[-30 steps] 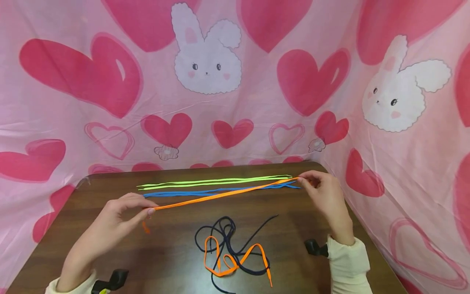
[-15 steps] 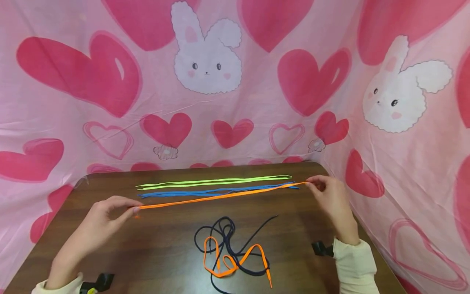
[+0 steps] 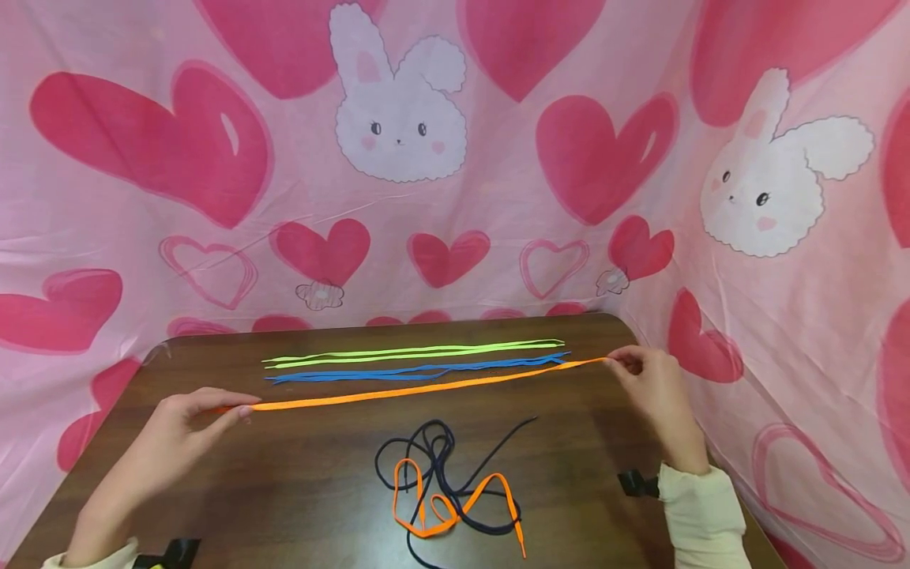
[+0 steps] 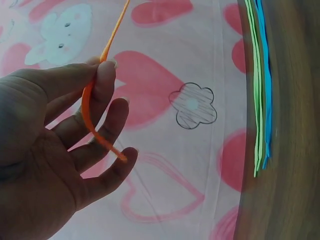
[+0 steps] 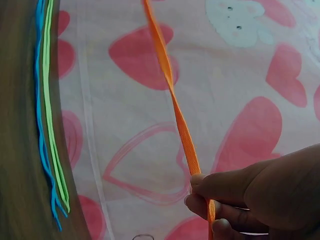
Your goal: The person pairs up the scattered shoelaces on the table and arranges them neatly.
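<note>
An orange shoelace (image 3: 398, 393) is stretched nearly straight between my two hands, above the table. My left hand (image 3: 181, 435) pinches one end between thumb and index finger; in the left wrist view a short tail of the orange shoelace (image 4: 88, 112) hangs across the other fingers. At the right, my right hand (image 3: 657, 399) pinches the other end, and in the right wrist view the orange shoelace (image 5: 181, 120) has a twist in it. Beyond it lie straightened blue shoelaces (image 3: 398, 373) and, farther back, yellow-green shoelaces (image 3: 412, 352), side by side.
On the brown table (image 3: 313, 482) nearer me, a tangled dark shoelace (image 3: 442, 466) lies looped with another orange shoelace (image 3: 408, 528). A pink curtain (image 3: 498, 205) with hearts and rabbits stands along the back and right side.
My hands have moved apart, left hand to the left and right hand to the right and slightly toward me. More of the orange shoelace now spans between them, and its left tail is shorter.
</note>
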{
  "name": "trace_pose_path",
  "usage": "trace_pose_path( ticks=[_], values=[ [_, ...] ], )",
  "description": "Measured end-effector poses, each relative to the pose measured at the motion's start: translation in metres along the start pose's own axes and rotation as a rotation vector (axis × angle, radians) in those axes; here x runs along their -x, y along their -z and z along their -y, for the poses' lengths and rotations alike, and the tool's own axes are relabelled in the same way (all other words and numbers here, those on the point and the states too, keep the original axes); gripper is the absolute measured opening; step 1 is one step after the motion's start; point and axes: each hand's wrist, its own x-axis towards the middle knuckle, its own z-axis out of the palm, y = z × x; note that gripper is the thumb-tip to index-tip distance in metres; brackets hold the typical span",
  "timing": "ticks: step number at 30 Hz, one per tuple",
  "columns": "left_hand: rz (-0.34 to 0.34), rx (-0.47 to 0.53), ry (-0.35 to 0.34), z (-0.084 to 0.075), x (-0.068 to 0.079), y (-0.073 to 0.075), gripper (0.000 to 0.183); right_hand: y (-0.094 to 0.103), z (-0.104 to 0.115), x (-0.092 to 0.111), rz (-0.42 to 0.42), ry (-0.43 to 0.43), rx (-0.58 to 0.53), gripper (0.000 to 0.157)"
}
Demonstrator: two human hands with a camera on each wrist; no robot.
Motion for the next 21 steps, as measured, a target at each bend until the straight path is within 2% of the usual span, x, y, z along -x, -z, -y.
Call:
trace_pose_path(
  ticks=[8,15,21],
  values=[
    [-0.017,-0.021,0.030,0.012,0.005,0.003,0.028,-0.001,-0.015,0.001,0.015,-0.010,0.003,0.012],
    [0.024,-0.041,0.056,0.021,0.008,0.002,0.022,-0.006,-0.026,0.001,0.050,-0.009,0.030,0.010],
    [-0.053,-0.154,0.144,0.027,0.009,-0.003,0.014,-0.011,-0.034,0.000,0.048,0.012,0.079,0.010]
  ],
)
